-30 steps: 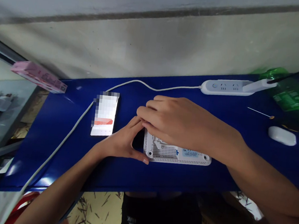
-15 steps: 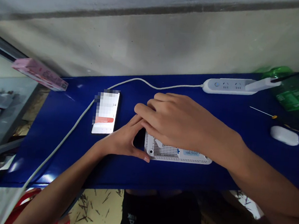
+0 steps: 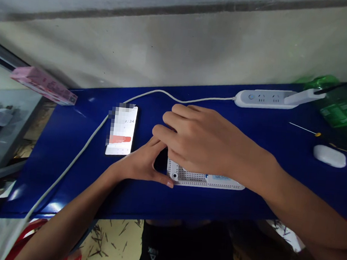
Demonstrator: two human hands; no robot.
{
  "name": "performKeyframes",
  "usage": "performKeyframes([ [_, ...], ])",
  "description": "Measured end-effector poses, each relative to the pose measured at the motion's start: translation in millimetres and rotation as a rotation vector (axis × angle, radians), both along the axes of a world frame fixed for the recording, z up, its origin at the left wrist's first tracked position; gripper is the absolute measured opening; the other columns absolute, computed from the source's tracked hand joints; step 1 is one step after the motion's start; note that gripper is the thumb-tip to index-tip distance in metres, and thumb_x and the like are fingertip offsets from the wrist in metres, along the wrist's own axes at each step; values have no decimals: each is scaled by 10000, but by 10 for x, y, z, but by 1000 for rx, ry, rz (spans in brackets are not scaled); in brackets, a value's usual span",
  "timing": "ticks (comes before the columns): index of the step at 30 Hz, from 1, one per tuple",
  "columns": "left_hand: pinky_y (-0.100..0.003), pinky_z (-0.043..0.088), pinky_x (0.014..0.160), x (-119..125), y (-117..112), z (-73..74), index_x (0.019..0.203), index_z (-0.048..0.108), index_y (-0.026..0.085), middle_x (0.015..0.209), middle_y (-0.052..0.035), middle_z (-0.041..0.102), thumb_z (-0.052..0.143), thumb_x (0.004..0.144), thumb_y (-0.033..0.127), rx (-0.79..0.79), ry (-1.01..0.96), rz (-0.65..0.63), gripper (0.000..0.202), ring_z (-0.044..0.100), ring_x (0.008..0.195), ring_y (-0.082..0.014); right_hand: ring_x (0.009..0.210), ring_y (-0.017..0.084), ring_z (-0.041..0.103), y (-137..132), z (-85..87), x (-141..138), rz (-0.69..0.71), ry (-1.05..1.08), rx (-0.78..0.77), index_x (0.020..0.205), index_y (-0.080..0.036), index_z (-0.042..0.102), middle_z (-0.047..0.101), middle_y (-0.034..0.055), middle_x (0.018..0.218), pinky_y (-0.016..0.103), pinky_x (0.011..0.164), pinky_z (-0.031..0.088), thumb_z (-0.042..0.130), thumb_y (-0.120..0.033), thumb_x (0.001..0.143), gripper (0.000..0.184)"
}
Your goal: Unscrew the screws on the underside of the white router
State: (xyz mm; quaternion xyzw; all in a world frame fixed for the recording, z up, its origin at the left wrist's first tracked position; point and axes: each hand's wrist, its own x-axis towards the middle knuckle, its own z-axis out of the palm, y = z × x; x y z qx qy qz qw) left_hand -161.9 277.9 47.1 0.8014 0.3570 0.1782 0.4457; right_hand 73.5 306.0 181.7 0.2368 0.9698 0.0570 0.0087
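A white plastic device casing [image 3: 226,184] dotted with vent holes lies flat on the blue table, with a screw hole at its near left corner and a pale blue label. My left hand [image 3: 146,160] grips its left end, the thumb on the near corner and the fingers at the far side, partly covered. Over the casing's upper left part, my right hand [image 3: 191,136] is closed, its fingers curled down beside the left fingertips. What the right fingertips hold, if anything, is hidden under the hand.
A lit phone [image 3: 123,129] lies left of my hands. Behind runs a white cable to a power strip [image 3: 267,99]. At right are a green bottle [image 3: 343,113], a yellow-tipped thin rod [image 3: 318,134] and a white earbud case [image 3: 329,156]. A pink box [image 3: 44,85] stands at the left.
My right hand has shifted slightly left and its fingers have turned, now covering more of the casing. The left hand keeps its hold.
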Motion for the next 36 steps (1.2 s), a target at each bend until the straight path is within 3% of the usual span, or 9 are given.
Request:
performKeyframes([
  [6,-827,502,1376,3,0,2,1748,550,244,1843,-209,523,1111,743,710,15,-2,-4,1241,495,1704,-554,742,186,474,-27,-15,-14,-56,-107,34,1085,-207,696,616,-36,777,332,641,269,654,-108,1128,116],
  [10,-829,535,1345,1,-3,0,1721,574,261,1764,-185,608,1115,735,710,9,3,14,1211,544,1660,-545,868,206,568,-31,-27,-24,-25,-63,52,1068,-202,697,699,28,920,327,652,291,599,-150,1164,147],
  [15,-817,530,1354,-7,-2,-1,1702,580,228,1725,-207,624,1107,748,714,26,4,-5,1194,549,1654,-533,813,198,546,-23,-54,-19,-52,-67,95,1083,-204,702,676,-2,851,340,675,306,587,-60,1137,192],
  [18,-820,523,1358,-12,1,-17,1736,549,221,1763,-222,590,1111,748,706,36,-9,-7,1236,527,1671,-540,876,210,580,-21,-56,-18,-41,-39,117,1053,-202,707,719,38,937,341,684,318,555,-96,1168,218],
  [23,-826,539,1342,-13,3,-36,1708,593,260,1745,-195,621,1121,730,704,29,4,4,1197,554,1646,-544,826,200,550,-29,-63,-28,-60,-55,73,1105,-202,713,691,4,870,339,687,323,589,-78,1151,182],
  [27,-815,556,1332,-9,6,-24,1739,567,270,1764,-189,598,1123,726,704,28,-1,6,1234,554,1647,-538,928,219,598,-18,-84,-22,-45,-16,83,1078,-199,717,739,54,985,337,703,344,560,-139,1189,201],
  [29,-823,546,1336,-8,9,-20,1731,576,270,1738,-187,618,1123,726,704,30,0,-3,1224,548,1652,-541,908,217,595,-9,-100,-15,-70,-1,77,1108,-196,727,740,43,946,332,687,334,552,-169,1211,205],
  [32,-825,526,1353,-6,11,-14,1736,572,273,1702,-183,639,1116,736,706,26,10,-9,1219,552,1648,-536,841,201,568,2,-122,-8,-90,3,88,1156,-191,728,716,9,863,326,661,305,578,-140,1197,164],
  [36,-825,503,1372,-6,8,-13,1765,546,249,1718,-198,623,1117,723,720,22,4,5,1278,534,1663,-546,925,214,604,10,-130,-17,-32,10,109,1167,-181,723,744,47,969,329,698,339,535,-108,1182,202],
])
